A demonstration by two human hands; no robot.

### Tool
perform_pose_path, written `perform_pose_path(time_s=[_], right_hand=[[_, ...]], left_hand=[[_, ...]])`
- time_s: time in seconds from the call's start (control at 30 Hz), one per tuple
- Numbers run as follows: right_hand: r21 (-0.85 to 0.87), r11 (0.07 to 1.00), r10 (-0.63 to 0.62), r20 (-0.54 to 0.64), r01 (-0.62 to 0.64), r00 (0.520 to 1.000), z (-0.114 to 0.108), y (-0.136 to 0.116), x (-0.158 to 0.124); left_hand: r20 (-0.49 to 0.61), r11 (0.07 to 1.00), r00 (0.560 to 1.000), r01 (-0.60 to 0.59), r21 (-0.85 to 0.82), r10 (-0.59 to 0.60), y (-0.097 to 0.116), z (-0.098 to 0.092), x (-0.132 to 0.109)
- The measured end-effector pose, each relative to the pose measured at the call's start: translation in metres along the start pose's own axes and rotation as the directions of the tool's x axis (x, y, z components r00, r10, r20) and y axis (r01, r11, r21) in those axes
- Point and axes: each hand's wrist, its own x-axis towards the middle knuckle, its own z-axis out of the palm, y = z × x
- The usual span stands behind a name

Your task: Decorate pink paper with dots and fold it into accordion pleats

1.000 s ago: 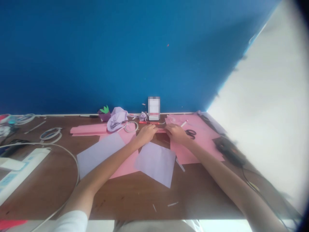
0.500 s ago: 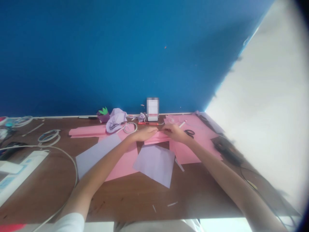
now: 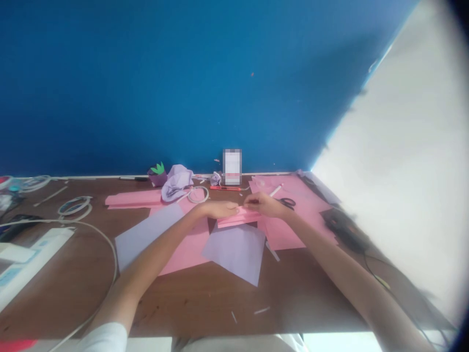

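A folded pink paper [image 3: 238, 218], pleated into a narrow strip, lies between my two hands at the middle of the table. My left hand [image 3: 221, 209] grips its left far edge, fingertips together. On the right part of the same strip, my right hand [image 3: 264, 204] is closed with bent fingers, pinching at its far edge. The fingertips are too small to make out exactly. The strip's near edge overlaps a lilac paper sheet [image 3: 236, 252]. Black-handled scissors [image 3: 287, 202] lie just right of my right hand.
Pink sheets [image 3: 286, 232] spread to the right, another lilac sheet [image 3: 146, 230] to the left. Crumpled lilac paper [image 3: 177, 182], a tape ring [image 3: 198, 194], an orange cutter [image 3: 224, 188] and a blurred upright device [image 3: 232, 166] stand or lie towards the blue wall [image 3: 183, 88].
Both hands have come slightly nearer to me with the folded pink paper, which now overlaps more of the lilac sheet. The right hand's fingers have shifted along its far edge.
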Motion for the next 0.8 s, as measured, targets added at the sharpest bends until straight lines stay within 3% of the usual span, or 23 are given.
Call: perform_pose_path(time_s=[0.17,0.33,0.4,0.5,0.6,0.7,0.77,0.8], right_hand=[[-0.029,0.999,-0.037,-0.016,0.036,0.999,0.001,-0.003,-0.001],[-0.071,0.994,-0.083,-0.021,0.081,0.996,0.003,-0.003,-0.001],[-0.028,0.997,-0.074,-0.114,0.072,0.991,0.005,0.002,0.002],[0.206,0.975,-0.004,-0.342,0.079,0.94,0.009,0.009,0.008],[0.607,0.782,0.166,-0.421,0.14,0.892,0.016,0.01,0.013],[0.845,0.523,0.235,-0.268,0.111,0.934,0.025,0.006,0.012],[0.9,0.436,0.156,-0.04,-0.032,0.987,0.034,0.004,0.009],[0.9,0.42,0.112,0.071,-0.112,0.991,0.038,0.004,0.008]], left_hand=[[-0.104,0.978,0.99,-0.115,-0.176,0.098,-0.002,0.002,0.006],[-0.108,0.973,0.981,-0.174,-0.149,0.159,-0.01,0.008,0.012],[-0.162,0.974,0.976,-0.172,-0.145,0.148,-0.02,0.008,0.016],[-0.251,0.936,0.964,-0.163,-0.311,0.085,-0.041,0.002,0.02],[-0.384,0.788,0.921,-0.186,-0.588,-0.069,-0.063,-0.004,0.018],[-0.429,0.588,0.881,-0.243,-0.771,-0.2,-0.075,-0.005,0.015],[-0.421,0.476,0.882,-0.285,-0.832,-0.209,-0.077,-0.003,0.015],[-0.416,0.433,0.887,-0.301,-0.85,-0.201,-0.077,-0.002,0.016]])
